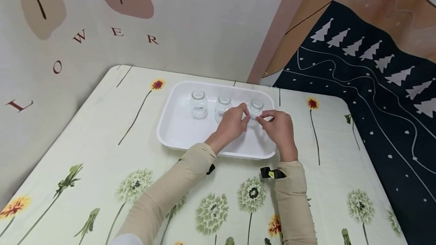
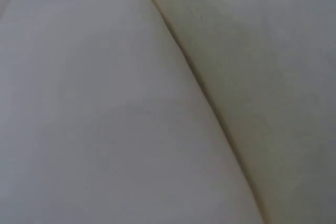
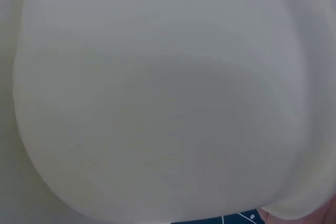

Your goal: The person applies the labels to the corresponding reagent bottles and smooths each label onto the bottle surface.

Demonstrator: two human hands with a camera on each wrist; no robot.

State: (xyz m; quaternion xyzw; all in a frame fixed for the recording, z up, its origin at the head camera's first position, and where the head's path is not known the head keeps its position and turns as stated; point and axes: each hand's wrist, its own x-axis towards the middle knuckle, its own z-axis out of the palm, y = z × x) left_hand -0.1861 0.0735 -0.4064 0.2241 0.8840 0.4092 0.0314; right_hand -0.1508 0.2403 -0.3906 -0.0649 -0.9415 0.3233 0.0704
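Note:
A clear glass jar with an open mouth stands toward the right end of the white tray. Across its front, a small white label with dark print stretches between both hands. The left hand pinches the label's left end between thumb and finger. At the other end, the right hand pinches it with thumb and forefinger. To the left stands a second labelled jar, partly hidden behind the left hand. A third jar, also labelled, stands farther left. Both wrist views show only plain pale surfaces of the tray.
The tray lies on a table with a flower-print cloth. A pale wall rises behind it, and a dark tree-patterned hanging borders the table's right side. Beige sleeves cover both forearms, with a black strap at the right wrist.

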